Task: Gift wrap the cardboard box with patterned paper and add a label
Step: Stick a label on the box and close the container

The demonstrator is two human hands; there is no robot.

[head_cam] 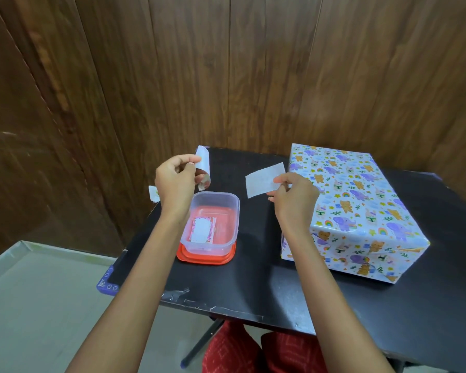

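Observation:
The box point(355, 200), fully wrapped in white paper printed with purple elephants, bears and rainbows, sits on the right of the black table point(253, 286). My right hand point(293, 197) pinches a white rectangular label point(262, 180) by its right edge, held in the air just left of the box. My left hand point(174, 184) pinches a curled strip of white backing paper point(203, 168) above the table's far left corner. The two pieces are apart.
A clear plastic container point(210, 222) stands on its red lid point(203, 258) at the left, with another flowery label point(203, 229) inside. A small paper scrap point(154, 193) lies at the table's left edge. Wooden wall panels stand behind; my red-clad lap is below the table.

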